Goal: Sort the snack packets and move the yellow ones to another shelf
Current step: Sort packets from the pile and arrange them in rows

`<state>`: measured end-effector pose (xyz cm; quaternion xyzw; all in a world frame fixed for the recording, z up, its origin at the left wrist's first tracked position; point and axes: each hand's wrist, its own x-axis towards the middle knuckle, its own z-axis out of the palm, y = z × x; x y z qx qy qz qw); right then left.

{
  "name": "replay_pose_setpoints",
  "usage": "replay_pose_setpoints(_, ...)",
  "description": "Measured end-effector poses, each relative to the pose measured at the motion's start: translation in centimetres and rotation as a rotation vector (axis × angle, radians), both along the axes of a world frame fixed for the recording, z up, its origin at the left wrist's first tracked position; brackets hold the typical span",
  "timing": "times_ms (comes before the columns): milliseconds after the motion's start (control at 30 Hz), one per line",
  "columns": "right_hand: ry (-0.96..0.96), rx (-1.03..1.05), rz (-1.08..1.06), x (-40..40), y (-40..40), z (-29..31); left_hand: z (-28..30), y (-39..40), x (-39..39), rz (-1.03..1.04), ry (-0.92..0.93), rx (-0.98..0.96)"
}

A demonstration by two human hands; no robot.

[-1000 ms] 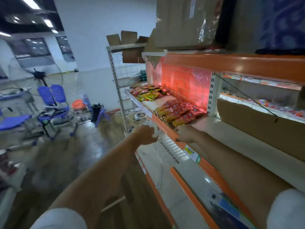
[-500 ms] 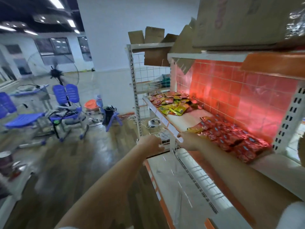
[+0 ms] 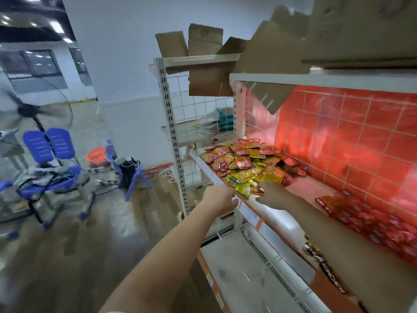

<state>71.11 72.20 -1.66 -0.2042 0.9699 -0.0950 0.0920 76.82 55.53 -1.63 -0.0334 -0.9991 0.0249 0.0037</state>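
Note:
A mixed pile of red and yellow snack packets [image 3: 246, 163] lies at the far left end of the middle shelf [image 3: 282, 224]. Yellow packets [image 3: 242, 185] sit at the pile's near edge. My right hand [image 3: 270, 196] lies on the shelf and touches those yellow packets; its fingertips are hidden under them. My left hand [image 3: 220, 197] is at the shelf's front rail, fingers loosely extended, holding nothing. A separate spread of red packets [image 3: 372, 220] lies to the right, against the red tiled back wall.
Cardboard boxes [image 3: 205, 41] stand on the top shelves. A lower shelf [image 3: 243, 283] juts out below my arms. A wire-mesh rack [image 3: 198, 114] adjoins on the left. Blue chairs [image 3: 49, 154], a floor fan [image 3: 29, 109] and cables stand on the wooden floor.
The view has swung left toward the mixed pile. Both hands have moved along the shelf edge; my right hand has gone from the rail onto the shelf, up to the yellow packets.

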Motion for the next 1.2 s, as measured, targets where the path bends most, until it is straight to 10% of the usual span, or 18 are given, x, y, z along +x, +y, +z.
replay_pose_setpoints(567, 0.055, -0.076, -0.649, -11.8, -4.1, -1.2, -0.1, -7.8, -23.3, -0.448, -0.006, 0.056)
replay_pose_setpoints(1200, 0.085, -0.048, -0.729, -24.4, -9.5, -1.4, -3.0, -8.9, -36.3, -0.658, -0.043, 0.127)
